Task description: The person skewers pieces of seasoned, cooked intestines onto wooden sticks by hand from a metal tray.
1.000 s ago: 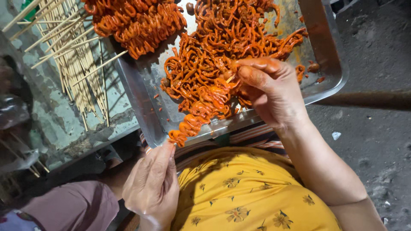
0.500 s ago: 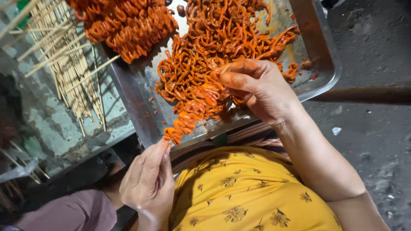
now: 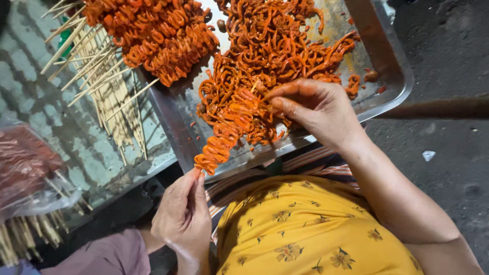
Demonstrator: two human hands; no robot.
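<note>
Since the earlier frame both hands are sitting a little lower and further left, the half-loaded skewer (image 3: 224, 140) moving with them

Item, far left: clear bag (image 3: 28, 168) of reddish pieces lying on the grey desk (image 3: 56, 127), bare stick ends poking out below it. Item: loose bamboo sticks (image 3: 109, 99) fanning across the desk. Item: left hand (image 3: 183, 219) pinching shut on the lower end of the skewer. Item: finished skewers (image 3: 158, 35) piling at the upper left of the steel tray (image 3: 392, 66). Item: loose orange marinated strips (image 3: 275, 51) heaping in the tray. Item: right hand (image 3: 316, 109) closing fingertips on strips at the upper part of the skewer, over the tray's near edge
</note>
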